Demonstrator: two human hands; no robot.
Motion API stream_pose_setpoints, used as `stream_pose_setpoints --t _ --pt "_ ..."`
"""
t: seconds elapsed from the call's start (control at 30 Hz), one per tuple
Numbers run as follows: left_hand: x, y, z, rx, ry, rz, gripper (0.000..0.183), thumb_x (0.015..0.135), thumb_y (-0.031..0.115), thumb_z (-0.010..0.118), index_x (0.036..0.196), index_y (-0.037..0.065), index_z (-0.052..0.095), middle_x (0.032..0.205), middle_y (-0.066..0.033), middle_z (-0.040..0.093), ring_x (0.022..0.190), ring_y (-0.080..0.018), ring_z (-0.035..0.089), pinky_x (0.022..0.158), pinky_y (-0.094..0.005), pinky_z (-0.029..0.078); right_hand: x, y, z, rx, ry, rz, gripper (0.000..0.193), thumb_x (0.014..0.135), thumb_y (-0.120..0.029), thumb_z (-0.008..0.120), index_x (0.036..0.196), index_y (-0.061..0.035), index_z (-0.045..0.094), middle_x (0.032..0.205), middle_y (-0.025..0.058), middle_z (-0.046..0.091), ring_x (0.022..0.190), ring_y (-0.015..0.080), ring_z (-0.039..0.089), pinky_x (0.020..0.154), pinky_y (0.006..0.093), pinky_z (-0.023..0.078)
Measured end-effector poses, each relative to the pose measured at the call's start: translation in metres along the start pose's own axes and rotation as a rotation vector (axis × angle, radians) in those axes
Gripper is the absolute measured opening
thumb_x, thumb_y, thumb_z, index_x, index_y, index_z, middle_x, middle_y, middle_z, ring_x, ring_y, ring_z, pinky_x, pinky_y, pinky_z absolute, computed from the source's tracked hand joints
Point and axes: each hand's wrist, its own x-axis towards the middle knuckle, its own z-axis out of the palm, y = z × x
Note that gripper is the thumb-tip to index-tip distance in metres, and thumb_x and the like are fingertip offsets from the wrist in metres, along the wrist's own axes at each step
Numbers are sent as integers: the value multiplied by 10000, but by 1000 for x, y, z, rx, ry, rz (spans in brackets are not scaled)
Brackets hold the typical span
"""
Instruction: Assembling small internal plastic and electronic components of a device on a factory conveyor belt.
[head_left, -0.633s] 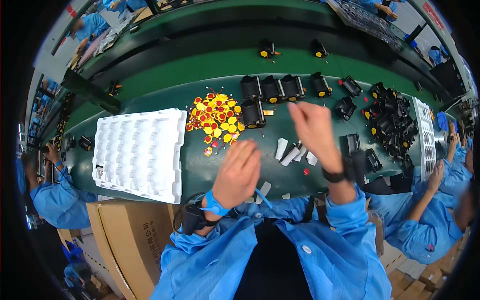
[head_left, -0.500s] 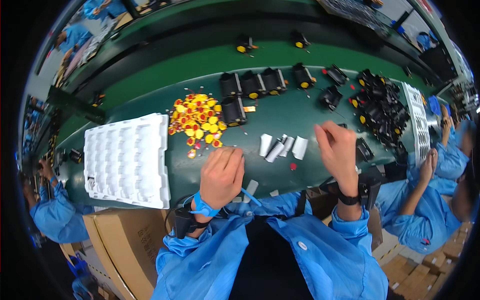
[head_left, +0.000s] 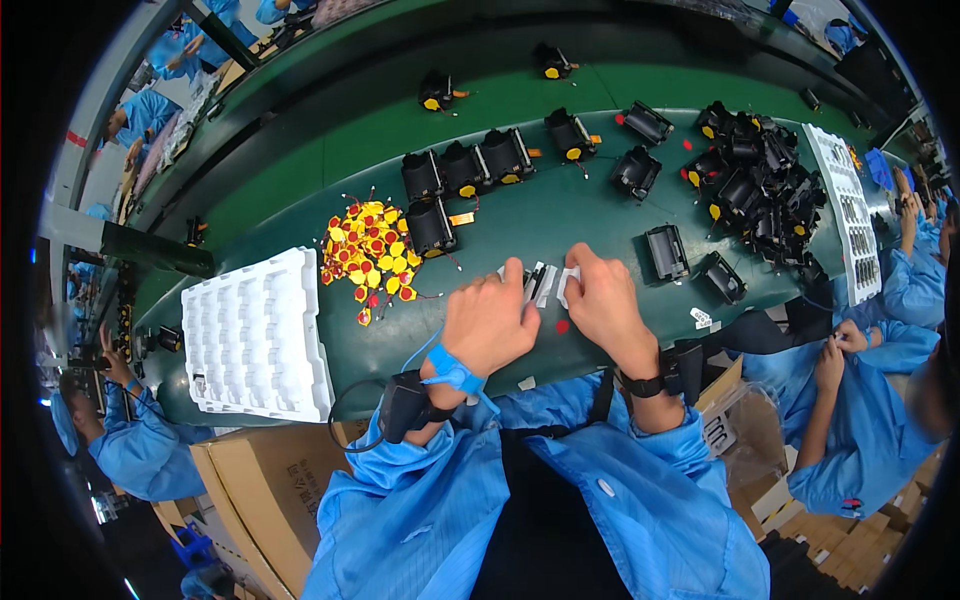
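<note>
My left hand (head_left: 490, 322), with a blue wrist strap, is low over the green work surface. Its fingers curl in beside a small group of white slips (head_left: 543, 284), some with dark faces, and what it grips is hidden. Just to the right, my right hand (head_left: 608, 308) is closed, with a white slip (head_left: 572, 284) at its fingertips. A red round disc (head_left: 562, 326) lies between the hands. Beyond my left hand, a black housing (head_left: 431, 228) carries an orange tab. To its left is a heap of yellow and red round parts with wires (head_left: 370, 250).
A white moulded tray (head_left: 318, 345) lies at left. Black housings (head_left: 505, 155) stand in a row at the back, with a large pile (head_left: 755, 195) at right. Two more housings (head_left: 665, 252) lie right of my hand. Co-workers sit at both sides; a cardboard box (head_left: 245, 490) is below left.
My right hand has moved left and down to the white slips, and my left hand has moved right toward them. The view has shifted, and the housings behind my right hand now show.
</note>
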Motion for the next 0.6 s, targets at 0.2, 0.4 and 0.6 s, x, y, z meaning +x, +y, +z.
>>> stream_pose_setpoints --t 0.2,0.4,0.6 --pt "-3 -15 5 -138 75 53 244 857 171 630 998 -15 559 806 -208 640 750 -444 641 652 -551 488 -6 -14 -13 327 64 40 101 816 -57 611 778 34 631 657 260 626 645 457 642 611 512 509" --pt "0 -23 7 -256 196 46 168 894 127 615 859 -32 576 736 -177 632 647 -381 615 589 -469 467 8 -28 12 68 20 80 203 834 -70 625 683 65 614 671 263 634 644 457 641 587 521 499" --pt "-12 -41 -12 -826 302 -193 201 944 86 641 793 -9 549 646 48 493 627 -17 459 540 -232 362 16 -36 -11 26 219 -60 149 848 -76 626 753 38 621 682 241 641 626 441 633 559 502 488"
